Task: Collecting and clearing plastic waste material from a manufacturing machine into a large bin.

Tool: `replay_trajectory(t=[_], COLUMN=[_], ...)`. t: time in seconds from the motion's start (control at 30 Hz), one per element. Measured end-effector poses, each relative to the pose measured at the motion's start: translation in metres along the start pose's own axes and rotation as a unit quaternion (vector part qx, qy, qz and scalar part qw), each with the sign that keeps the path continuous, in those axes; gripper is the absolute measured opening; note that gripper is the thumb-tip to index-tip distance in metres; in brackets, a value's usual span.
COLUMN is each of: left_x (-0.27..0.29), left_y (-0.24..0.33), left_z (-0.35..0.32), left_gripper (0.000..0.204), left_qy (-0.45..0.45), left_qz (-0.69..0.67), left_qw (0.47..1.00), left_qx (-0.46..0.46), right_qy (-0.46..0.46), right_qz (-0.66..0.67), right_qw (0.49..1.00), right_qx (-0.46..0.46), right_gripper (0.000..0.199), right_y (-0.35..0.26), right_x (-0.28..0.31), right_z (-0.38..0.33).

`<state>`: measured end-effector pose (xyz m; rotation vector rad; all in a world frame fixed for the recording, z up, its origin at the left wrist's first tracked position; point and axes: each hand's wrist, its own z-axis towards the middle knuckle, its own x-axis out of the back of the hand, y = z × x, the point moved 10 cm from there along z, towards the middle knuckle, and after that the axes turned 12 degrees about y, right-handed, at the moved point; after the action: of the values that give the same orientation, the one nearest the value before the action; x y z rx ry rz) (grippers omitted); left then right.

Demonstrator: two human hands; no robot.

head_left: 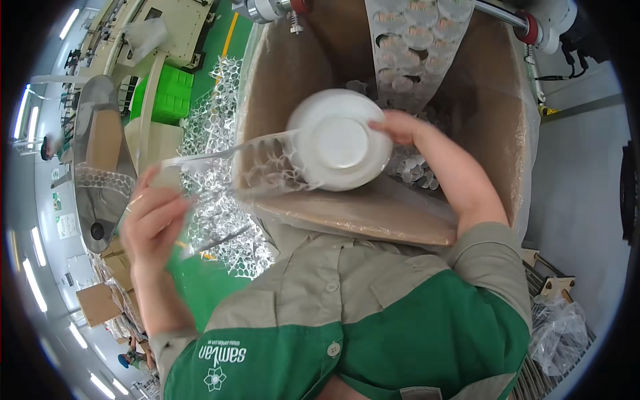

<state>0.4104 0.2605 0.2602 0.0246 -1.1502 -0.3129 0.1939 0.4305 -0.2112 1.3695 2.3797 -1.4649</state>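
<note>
Bowl point(340, 140), white, thin plastic, upturned at 12 o'clock over the lined cardboard box point(373, 220); right hand point(399, 127) pinched its 3 o'clock rim. Looked light, stiff, slick; the rim seemed the best hold. Left hand point(152, 220), at 9 o'clock, half-closed on floppy punched clear film point(220, 163).

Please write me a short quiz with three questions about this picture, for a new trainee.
1. True or false: the right hand touches the white roll.
2. What does the left hand pull on? A) a green crate B) a punched clear strip C) a metal rod
3. Fill in: the roll is over an open cardboard ____.

Key: 1 true. 2 B. 3 box.
</note>
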Motion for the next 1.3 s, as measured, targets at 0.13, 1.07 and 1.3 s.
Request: replay_trajectory(t=[0.13,1.07,1.3], left_x=[0.213,-0.014,0.065], left_y=[-0.132,-0.009,-0.031], left_z=[-0.125,-0.059,-0.059], left_gripper=[0.026,0.019,0.011], left_qy=[0.183,0.236,0.293], left_qz=[0.126,-0.074,0.004], left_qw=[0.931,0.967,0.954], left_qx=[0.289,0.066,0.063], right_qy=[0.440,0.267,0.128], right_qz=[-0.526,-0.648,-0.407], right_qw=[0.728,0.710,0.879], right_qx=[-0.006,0.069,0.211], right_gripper=[0.038,0.033,0.040], right_y=[0.078,0.042,-0.142], right_x=[0.188,0.117,-0.035], right_z=[-0.010,0.010,-0.047])
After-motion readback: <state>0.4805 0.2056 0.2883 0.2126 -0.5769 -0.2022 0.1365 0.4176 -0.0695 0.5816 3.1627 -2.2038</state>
